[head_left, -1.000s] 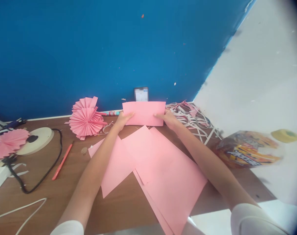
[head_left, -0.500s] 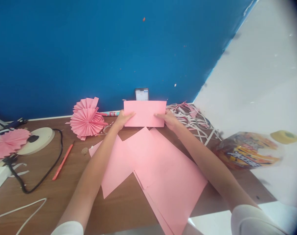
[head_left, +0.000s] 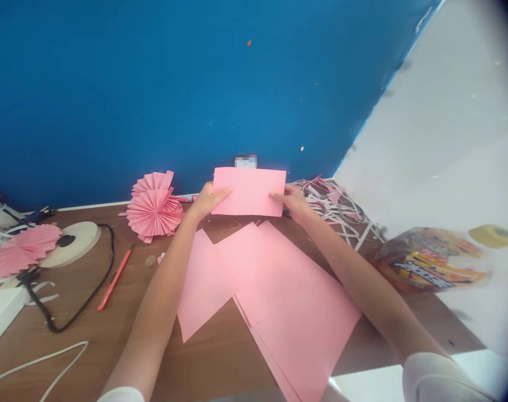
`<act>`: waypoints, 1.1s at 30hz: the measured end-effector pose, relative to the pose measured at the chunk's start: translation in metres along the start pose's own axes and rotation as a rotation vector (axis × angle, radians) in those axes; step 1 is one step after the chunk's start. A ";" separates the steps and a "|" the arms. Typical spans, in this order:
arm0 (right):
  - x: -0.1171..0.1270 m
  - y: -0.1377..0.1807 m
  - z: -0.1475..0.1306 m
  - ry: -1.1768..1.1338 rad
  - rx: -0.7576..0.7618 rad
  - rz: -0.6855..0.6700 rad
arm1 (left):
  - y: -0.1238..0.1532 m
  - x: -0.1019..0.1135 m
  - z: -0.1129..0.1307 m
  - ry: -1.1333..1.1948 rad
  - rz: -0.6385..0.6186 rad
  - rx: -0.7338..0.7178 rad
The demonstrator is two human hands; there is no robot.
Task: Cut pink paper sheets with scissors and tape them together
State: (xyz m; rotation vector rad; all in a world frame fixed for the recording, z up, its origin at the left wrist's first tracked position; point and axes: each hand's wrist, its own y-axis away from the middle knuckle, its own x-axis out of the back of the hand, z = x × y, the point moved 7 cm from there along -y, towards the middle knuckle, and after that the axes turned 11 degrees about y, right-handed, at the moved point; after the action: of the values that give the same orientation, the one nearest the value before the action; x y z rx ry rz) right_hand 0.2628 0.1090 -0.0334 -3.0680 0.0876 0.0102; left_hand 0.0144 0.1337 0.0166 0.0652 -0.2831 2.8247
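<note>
Both hands hold up a folded pink paper rectangle (head_left: 249, 191) in front of the blue wall. My left hand (head_left: 207, 201) pinches its left edge, thumb on the front face. My right hand (head_left: 294, 202) pinches its right edge the same way. The paper hangs a little above the brown table (head_left: 94, 335), its face towards me. Below it, between my forearms, lie several loose pink paper sheets (head_left: 270, 285), overlapping at angles.
Pleated pink paper fans (head_left: 153, 207) sit by the wall; another fan (head_left: 21, 249) lies far left beside a tape roll (head_left: 75, 240). An orange pen (head_left: 114, 279) and black cable (head_left: 81, 307) lie left. Paper strips (head_left: 337, 206) and a snack bag (head_left: 433, 259) are right.
The folded pink paper has risen slightly in both hands and covers more of the small object on the wall. The view has shifted a little.
</note>
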 end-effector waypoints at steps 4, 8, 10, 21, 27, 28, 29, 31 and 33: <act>-0.002 0.003 -0.008 0.046 0.016 0.007 | 0.005 0.004 0.017 -0.026 -0.047 0.023; -0.005 0.010 -0.018 0.162 0.029 0.012 | 0.009 0.013 0.026 -0.029 -0.022 0.027; -0.001 0.012 -0.024 0.284 0.051 0.053 | 0.011 0.021 0.028 -0.107 -0.031 0.040; 0.017 0.009 -0.028 0.478 0.083 0.037 | 0.019 0.065 0.042 -0.497 -0.121 0.149; 0.014 0.009 -0.025 0.400 0.052 -0.099 | 0.018 0.043 0.017 -0.348 -0.160 0.278; 0.013 0.009 -0.026 0.384 0.041 -0.117 | 0.019 0.037 0.017 -0.282 -0.191 0.285; 0.013 0.010 -0.028 0.369 0.034 -0.127 | 0.020 0.031 0.018 -0.217 -0.219 0.286; 0.013 0.012 -0.034 0.346 0.027 -0.130 | 0.021 0.023 0.022 -0.107 -0.259 0.267; 0.011 0.014 -0.038 0.336 0.025 -0.134 | 0.021 0.021 0.029 -0.043 -0.271 0.212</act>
State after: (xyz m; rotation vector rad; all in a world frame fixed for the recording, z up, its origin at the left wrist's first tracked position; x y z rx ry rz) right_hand 0.2732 0.0918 0.0035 -3.0108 -0.0992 -0.5086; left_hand -0.0112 0.1147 0.0423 0.1951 0.0180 2.5747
